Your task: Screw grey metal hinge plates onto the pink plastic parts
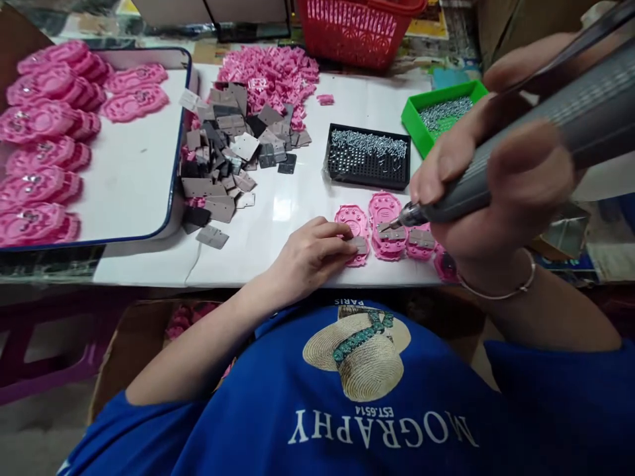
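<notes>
At table's near edge: pink shells w/ metal plates | L fingers on one, prob. steadying; grip unclear | R fingers gripping elec. screwdriver, prob. guiding tip at next plate | screw tray close, prob. for reach

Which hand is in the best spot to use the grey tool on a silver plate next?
Probably the right. The right hand grips the grey tool, its tip at a silver plate. The left hand has no tool; its fingers are at a neighbouring pink piece.
</notes>
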A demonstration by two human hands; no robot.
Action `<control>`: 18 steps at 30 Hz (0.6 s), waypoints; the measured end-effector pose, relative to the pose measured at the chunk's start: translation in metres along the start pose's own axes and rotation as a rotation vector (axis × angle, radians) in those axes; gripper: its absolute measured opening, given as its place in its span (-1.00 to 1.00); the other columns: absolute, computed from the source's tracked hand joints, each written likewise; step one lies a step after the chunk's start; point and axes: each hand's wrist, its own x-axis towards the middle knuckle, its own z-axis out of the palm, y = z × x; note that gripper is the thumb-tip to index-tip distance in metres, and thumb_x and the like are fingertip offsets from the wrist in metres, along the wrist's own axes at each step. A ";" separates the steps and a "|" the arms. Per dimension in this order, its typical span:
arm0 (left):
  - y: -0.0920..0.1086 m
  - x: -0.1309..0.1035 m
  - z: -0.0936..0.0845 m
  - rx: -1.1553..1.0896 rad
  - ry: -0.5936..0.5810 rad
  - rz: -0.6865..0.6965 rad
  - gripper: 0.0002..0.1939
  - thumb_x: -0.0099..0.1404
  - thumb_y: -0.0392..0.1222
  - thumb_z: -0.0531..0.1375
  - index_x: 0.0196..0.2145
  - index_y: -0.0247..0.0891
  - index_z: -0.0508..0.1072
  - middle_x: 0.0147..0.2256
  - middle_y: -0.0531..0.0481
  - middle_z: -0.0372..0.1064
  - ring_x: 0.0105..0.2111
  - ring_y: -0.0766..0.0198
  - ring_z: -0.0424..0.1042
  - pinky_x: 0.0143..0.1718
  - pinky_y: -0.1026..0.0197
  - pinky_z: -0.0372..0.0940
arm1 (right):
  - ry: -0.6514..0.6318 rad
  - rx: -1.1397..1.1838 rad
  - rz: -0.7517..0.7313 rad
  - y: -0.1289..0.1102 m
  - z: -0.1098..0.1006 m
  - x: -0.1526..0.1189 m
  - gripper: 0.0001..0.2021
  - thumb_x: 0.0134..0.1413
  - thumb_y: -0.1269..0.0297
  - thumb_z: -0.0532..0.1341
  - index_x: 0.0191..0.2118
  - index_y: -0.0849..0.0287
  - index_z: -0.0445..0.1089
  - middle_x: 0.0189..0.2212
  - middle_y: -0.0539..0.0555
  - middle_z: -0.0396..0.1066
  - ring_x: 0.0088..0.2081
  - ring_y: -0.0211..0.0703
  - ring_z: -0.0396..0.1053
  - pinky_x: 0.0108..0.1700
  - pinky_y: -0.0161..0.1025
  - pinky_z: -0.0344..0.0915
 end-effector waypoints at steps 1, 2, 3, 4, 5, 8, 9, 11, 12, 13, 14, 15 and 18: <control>0.000 0.000 0.000 0.001 -0.001 0.005 -0.88 0.38 -0.24 0.19 -0.25 -0.29 0.54 -0.14 -0.14 0.50 -0.24 0.25 0.38 -0.22 0.17 0.34 | 0.039 0.026 -0.084 0.002 0.005 0.000 -0.62 -0.09 -0.05 0.34 -0.13 -0.13 0.34 -0.19 -0.08 0.38 -0.62 -0.39 0.19 -0.69 -0.27 0.14; 0.001 0.001 0.000 0.004 -0.006 0.007 -0.87 0.38 -0.24 0.18 -0.26 -0.29 0.54 -0.14 -0.14 0.50 -0.24 0.25 0.38 -0.22 0.17 0.34 | 0.068 0.065 -0.150 0.005 0.008 0.001 -0.66 -0.10 0.07 0.38 -0.18 -0.01 0.38 -0.19 -0.05 0.39 -0.65 -0.42 0.18 -0.71 -0.28 0.10; 0.001 0.001 0.000 0.010 -0.012 0.004 -0.87 0.39 -0.24 0.18 -0.26 -0.29 0.54 -0.14 -0.14 0.49 -0.24 0.25 0.38 -0.21 0.17 0.34 | 0.071 0.103 -0.186 0.007 0.010 0.003 -0.70 -0.10 0.15 0.38 -0.21 0.07 0.41 -0.21 -0.02 0.40 -0.66 -0.44 0.18 -0.72 -0.28 0.07; 0.002 0.001 -0.001 0.017 -0.020 -0.003 -0.86 0.39 -0.25 0.17 -0.27 -0.28 0.54 -0.14 -0.14 0.49 -0.24 0.25 0.37 -0.21 0.17 0.33 | 0.052 0.126 -0.196 0.008 0.011 0.004 -0.71 -0.10 0.19 0.38 -0.22 0.11 0.42 -0.23 -0.01 0.40 -0.66 -0.44 0.19 -0.73 -0.29 0.06; 0.002 0.001 -0.001 0.026 -0.026 -0.009 -0.85 0.39 -0.25 0.16 -0.27 -0.28 0.54 -0.14 -0.13 0.49 -0.25 0.25 0.37 -0.21 0.17 0.33 | 0.045 0.144 -0.201 0.010 0.012 0.005 -0.72 -0.08 0.20 0.38 -0.21 0.13 0.42 -0.23 -0.02 0.40 -0.65 -0.45 0.21 -0.73 -0.30 0.08; 0.002 0.001 -0.001 0.048 -0.042 -0.015 -0.84 0.40 -0.23 0.15 -0.27 -0.27 0.54 -0.13 -0.11 0.50 -0.26 0.25 0.35 -0.21 0.17 0.34 | 0.050 0.159 -0.193 0.013 0.013 0.005 -0.70 -0.08 0.18 0.38 -0.20 0.12 0.41 -0.23 -0.04 0.39 -0.64 -0.46 0.23 -0.72 -0.33 0.12; 0.001 0.001 -0.001 0.052 -0.045 -0.012 -0.83 0.40 -0.23 0.15 -0.27 -0.27 0.54 -0.13 -0.11 0.50 -0.26 0.25 0.35 -0.21 0.17 0.34 | 0.045 0.156 -0.181 0.014 0.014 0.005 -0.69 -0.08 0.17 0.38 -0.20 0.12 0.40 -0.23 -0.04 0.40 -0.65 -0.46 0.22 -0.72 -0.33 0.13; 0.001 0.001 -0.001 0.055 -0.042 -0.002 -0.83 0.40 -0.23 0.15 -0.27 -0.27 0.54 -0.14 -0.11 0.50 -0.26 0.25 0.35 -0.21 0.17 0.34 | 0.033 0.160 -0.153 0.016 0.015 0.003 -0.68 -0.09 0.17 0.39 -0.21 0.15 0.39 -0.29 -0.03 0.41 -0.67 -0.46 0.21 -0.72 -0.34 0.13; 0.000 0.001 -0.001 0.056 -0.040 0.001 -0.83 0.40 -0.23 0.15 -0.27 -0.28 0.54 -0.14 -0.11 0.50 -0.26 0.25 0.34 -0.21 0.17 0.34 | 0.016 0.166 -0.149 0.017 0.015 0.002 -0.69 -0.08 0.18 0.39 -0.21 0.15 0.39 -0.33 -0.04 0.41 -0.67 -0.45 0.21 -0.72 -0.34 0.13; 0.000 0.001 -0.001 0.057 -0.039 0.002 -0.83 0.40 -0.23 0.15 -0.27 -0.27 0.54 -0.14 -0.11 0.50 -0.26 0.25 0.35 -0.21 0.16 0.34 | -0.005 0.175 -0.157 0.017 0.015 0.002 -0.71 -0.06 0.19 0.38 -0.21 0.14 0.39 -0.40 -0.07 0.40 -0.67 -0.44 0.21 -0.71 -0.36 0.14; 0.000 0.001 -0.001 0.058 -0.041 0.000 -0.83 0.40 -0.23 0.14 -0.27 -0.27 0.54 -0.14 -0.11 0.50 -0.26 0.25 0.35 -0.20 0.16 0.35 | -0.027 0.178 -0.168 0.018 0.015 0.002 -0.74 -0.02 0.20 0.37 -0.19 0.12 0.41 -0.45 -0.09 0.38 -0.67 -0.44 0.22 -0.70 -0.37 0.14; 0.000 0.001 -0.001 0.059 -0.043 -0.004 -0.83 0.41 -0.23 0.14 -0.27 -0.26 0.54 -0.14 -0.10 0.50 -0.25 0.25 0.35 -0.19 0.16 0.35 | -0.045 0.174 -0.186 0.019 0.015 0.002 -0.77 0.01 0.21 0.35 -0.18 0.09 0.42 -0.47 -0.11 0.36 -0.66 -0.44 0.23 -0.68 -0.39 0.16; 0.001 0.000 0.000 0.065 -0.046 -0.012 -0.81 0.42 -0.21 0.13 -0.27 -0.25 0.54 -0.13 -0.10 0.50 -0.24 0.24 0.36 -0.18 0.15 0.36 | -0.053 0.148 -0.261 0.020 0.016 0.003 -0.82 0.04 0.26 0.32 -0.18 0.03 0.48 -0.37 -0.14 0.37 -0.62 -0.50 0.26 -0.67 -0.41 0.18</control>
